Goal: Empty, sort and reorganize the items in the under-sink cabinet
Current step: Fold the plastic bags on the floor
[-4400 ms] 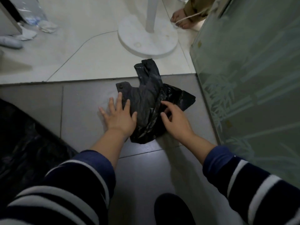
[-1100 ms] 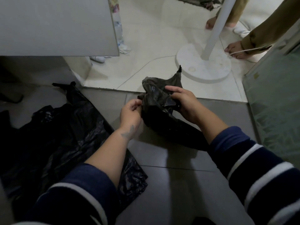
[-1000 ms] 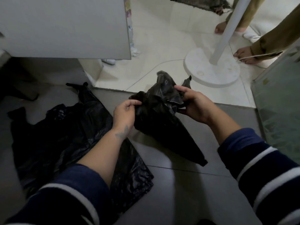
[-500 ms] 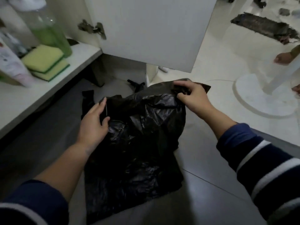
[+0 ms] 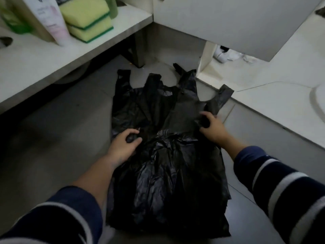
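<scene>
A stack of black plastic bags (image 5: 167, 169) lies flat on the grey floor tiles, handles pointing away from me. My left hand (image 5: 123, 147) rests on the left edge of the top bag, thumb and fingers pinching the plastic. My right hand (image 5: 211, 127) grips the bag's upper right part near a handle. On the white cabinet shelf (image 5: 44, 62) at upper left stand two yellow-green sponges (image 5: 88, 20), a white tube (image 5: 51, 20) and green bottles (image 5: 12, 16).
The open white cabinet door (image 5: 228, 20) hangs above the bags at upper right. A raised pale tile step (image 5: 272, 103) borders the grey floor on the right. A round white stand base (image 5: 319, 101) shows at the right edge.
I have carried the small bag from the right, spread it and laid it down on the larger bag pile. Both hands have lowered with it to the floor.
</scene>
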Demonstrator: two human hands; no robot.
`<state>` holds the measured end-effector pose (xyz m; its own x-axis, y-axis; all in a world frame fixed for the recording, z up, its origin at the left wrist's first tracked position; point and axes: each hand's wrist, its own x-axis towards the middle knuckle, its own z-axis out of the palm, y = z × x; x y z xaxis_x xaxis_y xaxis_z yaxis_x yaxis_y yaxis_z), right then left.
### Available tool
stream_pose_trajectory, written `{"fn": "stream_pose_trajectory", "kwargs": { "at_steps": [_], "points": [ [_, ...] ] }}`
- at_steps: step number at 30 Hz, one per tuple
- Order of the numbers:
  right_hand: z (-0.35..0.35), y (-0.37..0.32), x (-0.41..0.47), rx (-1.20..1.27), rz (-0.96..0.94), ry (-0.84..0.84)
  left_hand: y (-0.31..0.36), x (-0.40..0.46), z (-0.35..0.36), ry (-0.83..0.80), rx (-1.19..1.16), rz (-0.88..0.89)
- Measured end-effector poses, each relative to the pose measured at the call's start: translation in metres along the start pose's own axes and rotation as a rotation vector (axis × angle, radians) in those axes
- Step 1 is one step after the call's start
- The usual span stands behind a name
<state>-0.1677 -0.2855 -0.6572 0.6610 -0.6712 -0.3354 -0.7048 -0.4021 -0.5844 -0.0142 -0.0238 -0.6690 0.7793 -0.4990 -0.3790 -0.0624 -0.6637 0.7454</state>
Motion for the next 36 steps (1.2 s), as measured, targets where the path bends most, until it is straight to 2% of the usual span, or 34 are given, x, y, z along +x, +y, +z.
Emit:
{"fn": "stream_pose_trajectory", "kwargs": {
  "at_steps": [3,5,6,8,11,13,15,16,18,20,23,25,26,28,30,32,34,36],
  "points": [
    [0.003,-0.001,0.007,0.458,0.136,0.208,0.001,0.011,0.008,0.075,-0.198,-0.031],
    [0.0,-0.002,0.01,0.699,0.259,0.199,0.004,0.013,0.011,0.096,-0.191,0.017],
    [-0.001,-0.003,0.01,0.742,0.274,0.153,0.004,0.013,0.011,0.151,-0.098,0.095],
    [-0.001,-0.009,0.009,0.609,0.102,0.202,0.002,0.009,0.009,0.288,0.133,0.288],
    [0.002,-0.024,0.007,0.09,-0.429,0.427,-0.006,-0.011,0.004,0.418,0.411,0.439],
    [0.006,-0.034,0.015,-0.099,-0.617,0.529,-0.018,-0.02,0.002,0.452,0.495,0.447],
    [0.012,-0.041,0.026,-0.15,-0.654,0.532,-0.023,-0.021,0.0,0.411,0.505,0.33],
    [0.016,-0.043,0.031,-0.176,-0.618,0.479,-0.024,-0.018,-0.001,0.369,0.5,0.251],
    [0.021,-0.044,0.039,-0.288,-0.416,0.274,-0.023,-0.013,0.0,0.266,0.551,0.126],
    [0.027,-0.043,0.037,-0.44,-0.218,0.148,-0.019,-0.01,0.004,0.258,0.694,0.032],
    [0.045,-0.039,0.017,-0.412,-0.203,0.249,-0.003,-0.008,0.013,0.383,0.755,-0.049],
    [0.052,-0.032,0.005,-0.217,-0.098,0.399,0.002,-0.006,0.019,0.401,0.767,0.057],
    [0.052,-0.027,0.002,-0.142,-0.021,0.446,0.003,-0.005,0.022,0.326,0.784,0.133],
    [0.05,-0.014,0.002,-0.068,0.099,0.428,-0.001,-0.001,0.03,0.087,0.795,0.2],
    [0.044,-0.006,0.005,0.047,0.128,0.313,-0.008,0.001,0.038,-0.098,0.813,0.113],
    [0.039,-0.002,0.006,0.148,0.097,0.249,-0.014,0.001,0.042,-0.155,0.841,0.027],
    [0.034,0.0,0.004,0.144,0.094,0.313,-0.017,0.0,0.044,-0.165,0.859,-0.009],
    [0.029,0.003,0.002,0.026,0.093,0.407,-0.017,0.0,0.044,-0.164,0.859,-0.03]
  ]
}}
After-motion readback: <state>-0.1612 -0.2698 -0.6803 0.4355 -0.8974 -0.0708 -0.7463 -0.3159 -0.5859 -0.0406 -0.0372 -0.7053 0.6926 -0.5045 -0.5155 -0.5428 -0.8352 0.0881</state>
